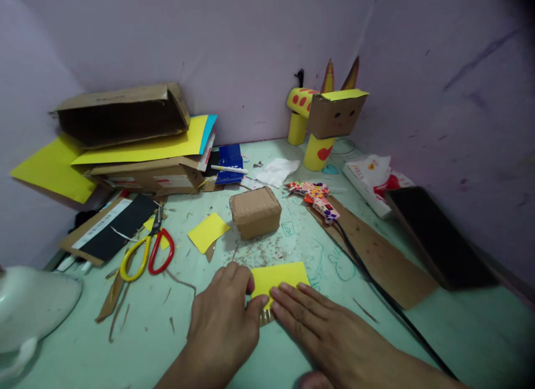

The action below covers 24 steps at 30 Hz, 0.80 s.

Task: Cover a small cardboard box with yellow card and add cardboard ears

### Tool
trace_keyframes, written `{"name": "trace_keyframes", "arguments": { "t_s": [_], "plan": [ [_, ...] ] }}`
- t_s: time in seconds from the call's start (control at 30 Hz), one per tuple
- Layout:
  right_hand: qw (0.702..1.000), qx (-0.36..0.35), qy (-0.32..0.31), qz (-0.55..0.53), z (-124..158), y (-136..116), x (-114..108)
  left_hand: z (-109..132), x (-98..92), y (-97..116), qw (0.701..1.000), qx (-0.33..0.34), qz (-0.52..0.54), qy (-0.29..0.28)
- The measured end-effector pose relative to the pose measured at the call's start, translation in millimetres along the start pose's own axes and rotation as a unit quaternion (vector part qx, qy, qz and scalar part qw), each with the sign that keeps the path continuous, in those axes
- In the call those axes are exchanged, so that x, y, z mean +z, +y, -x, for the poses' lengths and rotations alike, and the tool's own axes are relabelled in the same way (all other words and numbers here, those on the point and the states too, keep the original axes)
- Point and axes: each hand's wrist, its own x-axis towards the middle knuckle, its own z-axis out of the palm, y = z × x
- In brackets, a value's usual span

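A yellow paper piece lies near the front of the table, with a brown cardboard edge showing below it. My left hand is closed at the paper's left side, its fingers curled and its thumb on the lower left part. Flat across the lower right part, my right hand has its fingers stretched out. Just beyond stands a small cardboard box. Another yellow paper piece lies left of that box. Red and yellow-handled scissors rest farther left.
A patterned glue gun lies on a cardboard strip, its black cord running to the front right. A dark phone-like slab is at right. Behind stands a cardboard-headed animal figure. Boxes are stacked back left; a white jug is front left.
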Motion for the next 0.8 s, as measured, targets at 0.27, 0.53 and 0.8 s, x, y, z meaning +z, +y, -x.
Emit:
{"name": "trace_keyframes", "arguments": {
  "t_s": [0.27, 0.53, 0.8],
  "plan": [
    [0.997, 0.072, -0.012, -0.023, 20.2, 7.3, -1.0, -1.5, -6.9, -6.0, 0.997, -0.027, 0.044, -0.051],
    [0.995, 0.064, 0.034, 0.071, -2.7, 18.1, 8.8, -0.7, -10.5, -13.9, 0.985, 0.067, 0.158, -0.009],
    [0.987, 0.007, -0.002, 0.162, -9.2, 14.8, 2.1, 3.3, -9.3, -7.4, 0.971, 0.236, 0.019, -0.018]
  ]
}}
